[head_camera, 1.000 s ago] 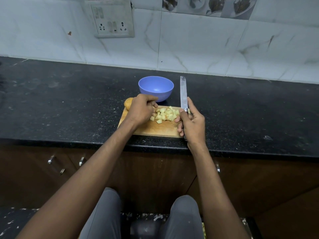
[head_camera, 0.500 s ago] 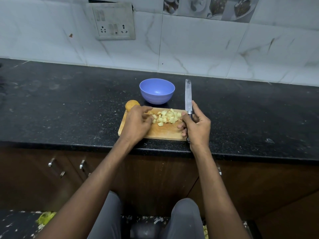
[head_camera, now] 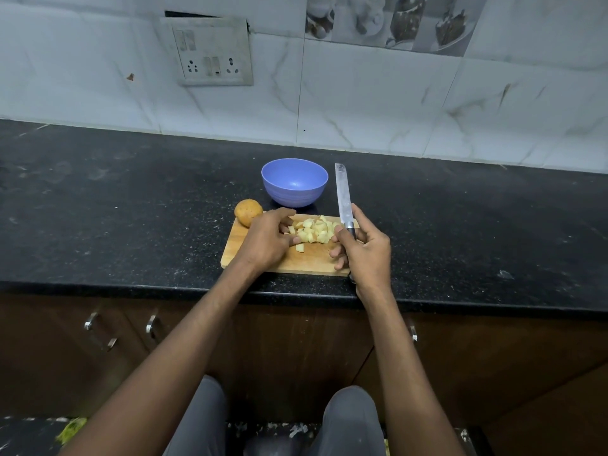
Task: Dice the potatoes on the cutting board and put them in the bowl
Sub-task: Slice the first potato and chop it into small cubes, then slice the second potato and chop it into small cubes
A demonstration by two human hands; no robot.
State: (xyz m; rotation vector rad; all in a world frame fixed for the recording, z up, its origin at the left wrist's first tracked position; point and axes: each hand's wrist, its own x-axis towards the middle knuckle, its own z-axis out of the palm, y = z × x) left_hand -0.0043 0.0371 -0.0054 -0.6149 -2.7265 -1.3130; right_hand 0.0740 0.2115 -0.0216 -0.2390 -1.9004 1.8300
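A wooden cutting board (head_camera: 306, 261) lies near the counter's front edge. A pile of pale diced potato pieces (head_camera: 312, 230) sits on its far right part. One whole unpeeled potato (head_camera: 248, 212) rests at the board's far left corner. Behind the board stands an empty blue bowl (head_camera: 294, 182). My left hand (head_camera: 268, 240) lies on the board, fingertips touching the left side of the pile. My right hand (head_camera: 365, 250) grips the handle of a knife (head_camera: 342, 195), whose blade points away toward the wall, right of the bowl.
The black granite counter (head_camera: 131, 205) runs the full width, backed by a white tiled wall with a switch and socket panel (head_camera: 214, 54). Brown cabinet doors with metal handles (head_camera: 151, 327) are below. My knees show at the bottom.
My left hand has come off the whole potato and slid right to the diced pile. The whole potato is now uncovered. The knife has stayed roughly in place.
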